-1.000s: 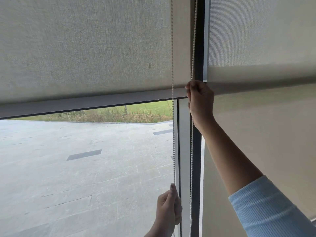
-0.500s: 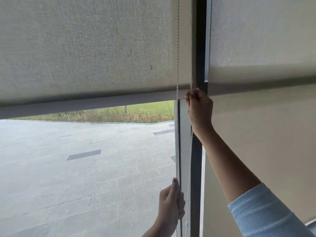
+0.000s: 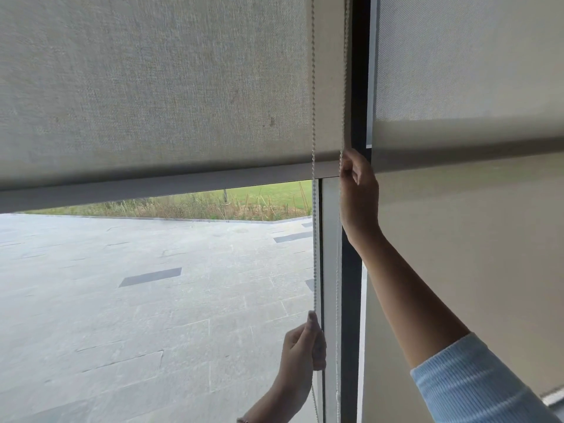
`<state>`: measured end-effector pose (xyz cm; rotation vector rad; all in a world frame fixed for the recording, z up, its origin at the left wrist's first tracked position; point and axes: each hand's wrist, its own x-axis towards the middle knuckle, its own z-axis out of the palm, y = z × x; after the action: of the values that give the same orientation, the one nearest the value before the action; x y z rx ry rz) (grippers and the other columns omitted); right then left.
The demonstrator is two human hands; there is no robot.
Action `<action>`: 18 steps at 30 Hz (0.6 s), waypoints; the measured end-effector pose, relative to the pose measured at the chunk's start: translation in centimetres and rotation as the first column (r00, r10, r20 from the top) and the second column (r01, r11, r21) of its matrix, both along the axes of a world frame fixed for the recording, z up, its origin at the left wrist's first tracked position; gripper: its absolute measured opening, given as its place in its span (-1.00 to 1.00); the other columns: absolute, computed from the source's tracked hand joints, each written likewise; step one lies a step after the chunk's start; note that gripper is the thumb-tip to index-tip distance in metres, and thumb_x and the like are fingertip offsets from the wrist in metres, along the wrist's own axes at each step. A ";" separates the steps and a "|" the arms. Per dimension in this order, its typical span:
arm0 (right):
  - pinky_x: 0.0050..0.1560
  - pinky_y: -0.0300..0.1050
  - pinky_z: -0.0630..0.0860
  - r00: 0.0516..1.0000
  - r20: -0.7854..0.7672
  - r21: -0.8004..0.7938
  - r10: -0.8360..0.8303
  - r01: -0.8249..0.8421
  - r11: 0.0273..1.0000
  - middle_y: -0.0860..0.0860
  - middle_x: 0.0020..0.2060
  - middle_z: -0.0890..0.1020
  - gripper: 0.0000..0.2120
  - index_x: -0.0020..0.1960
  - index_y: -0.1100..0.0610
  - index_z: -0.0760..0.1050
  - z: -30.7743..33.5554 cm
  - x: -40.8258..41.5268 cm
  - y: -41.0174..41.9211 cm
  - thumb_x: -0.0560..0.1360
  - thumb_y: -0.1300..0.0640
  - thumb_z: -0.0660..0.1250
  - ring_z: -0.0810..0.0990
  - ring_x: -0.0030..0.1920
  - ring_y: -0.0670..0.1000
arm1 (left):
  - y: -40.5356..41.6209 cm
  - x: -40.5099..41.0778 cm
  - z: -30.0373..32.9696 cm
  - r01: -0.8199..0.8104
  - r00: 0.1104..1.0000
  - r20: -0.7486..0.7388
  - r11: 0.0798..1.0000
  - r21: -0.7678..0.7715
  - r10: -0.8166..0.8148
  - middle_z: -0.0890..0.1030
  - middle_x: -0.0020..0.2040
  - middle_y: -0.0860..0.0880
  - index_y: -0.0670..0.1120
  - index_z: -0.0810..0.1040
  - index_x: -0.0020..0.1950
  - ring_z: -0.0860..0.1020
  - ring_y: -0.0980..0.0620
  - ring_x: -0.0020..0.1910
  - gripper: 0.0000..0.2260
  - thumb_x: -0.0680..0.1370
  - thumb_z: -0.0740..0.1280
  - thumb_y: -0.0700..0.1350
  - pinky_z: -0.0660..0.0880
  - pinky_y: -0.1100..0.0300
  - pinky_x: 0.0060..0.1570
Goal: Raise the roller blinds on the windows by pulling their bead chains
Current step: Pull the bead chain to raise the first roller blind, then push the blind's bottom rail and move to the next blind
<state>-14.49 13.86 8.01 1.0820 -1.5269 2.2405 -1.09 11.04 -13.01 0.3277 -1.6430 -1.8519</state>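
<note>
A grey fabric roller blind [image 3: 152, 87] covers the upper half of the left window; its bottom bar [image 3: 152, 186] slants across the pane. The white bead chain hangs in two strands beside the dark window frame [image 3: 351, 285]. My left hand [image 3: 302, 352] is low, closed on the left strand of the bead chain [image 3: 314, 227]. Higher up, level with the bottom bar, my right hand [image 3: 357, 190] pinches the right strand [image 3: 344, 87]. A second blind [image 3: 473, 239] on the right window hangs far lower, down past my forearm.
Through the uncovered glass I see a paved grey terrace [image 3: 137, 300] and a strip of grass [image 3: 244, 199] beyond. My right forearm, in a light blue sleeve [image 3: 476, 383], crosses in front of the right blind.
The view has shifted slightly. My left hand keeps its low hold on the left strand, and my right hand stays on the right strand at the bottom bar. The blind's height looks the same.
</note>
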 end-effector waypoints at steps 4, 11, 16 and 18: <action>0.47 0.07 0.36 0.903 -0.304 -0.169 -0.303 0.262 0.950 0.17 0.48 0.40 -0.57 0.51 0.27 0.26 -0.6 2.4 0.5 0.68 0.17 0.12 0.38 0.48 0.08 | -1.4 0.2 1.7 -0.140 0.981 0.072 0.918 -0.370 0.179 0.70 -0.14 -0.01 -0.10 0.64 -0.16 0.62 0.10 -0.12 -0.51 0.57 0.12 0.24 0.48 0.14 -0.02; 0.54 0.10 0.25 0.688 -0.668 -0.110 -0.284 0.286 0.952 0.23 0.47 0.41 -0.56 0.47 0.34 0.33 -2.3 5.3 -1.9 0.63 0.21 0.17 0.32 0.53 0.18 | -8.1 4.3 11.6 -0.450 0.708 -0.306 0.072 -0.890 0.636 0.08 0.65 -0.02 -0.08 0.14 0.62 -0.04 -0.03 0.63 -0.46 0.68 0.01 0.12 -0.09 0.00 0.57; 0.55 0.12 0.19 0.619 -0.753 -0.062 -0.223 0.270 0.961 0.18 0.54 0.32 -0.51 0.53 0.26 0.26 -2.2 9.1 -5.4 0.66 0.07 0.13 0.18 0.59 0.15 | -11.1 11.3 18.2 -0.433 0.463 -0.502 -0.308 -0.847 0.730 0.00 0.65 -0.21 -0.23 0.02 0.62 -0.08 -0.24 0.62 -0.40 0.68 0.04 0.07 -0.08 -0.15 0.57; 0.55 0.15 0.18 0.620 -0.764 -0.049 -0.181 0.224 0.973 0.19 0.56 0.27 -0.49 0.55 0.28 0.20 -1.9 11.7 -7.2 0.66 0.07 0.09 0.13 0.60 0.15 | -11.7 14.7 19.2 -0.409 0.389 -0.528 -0.372 -0.833 0.755 -0.03 0.64 -0.25 -0.26 -0.02 0.61 -0.10 -0.24 0.62 -0.39 0.68 0.08 0.04 -0.07 -0.14 0.57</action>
<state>-2.78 6.68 6.11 1.5133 -1.2211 1.2809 13.59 -0.70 6.20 0.7083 -1.8051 0.4717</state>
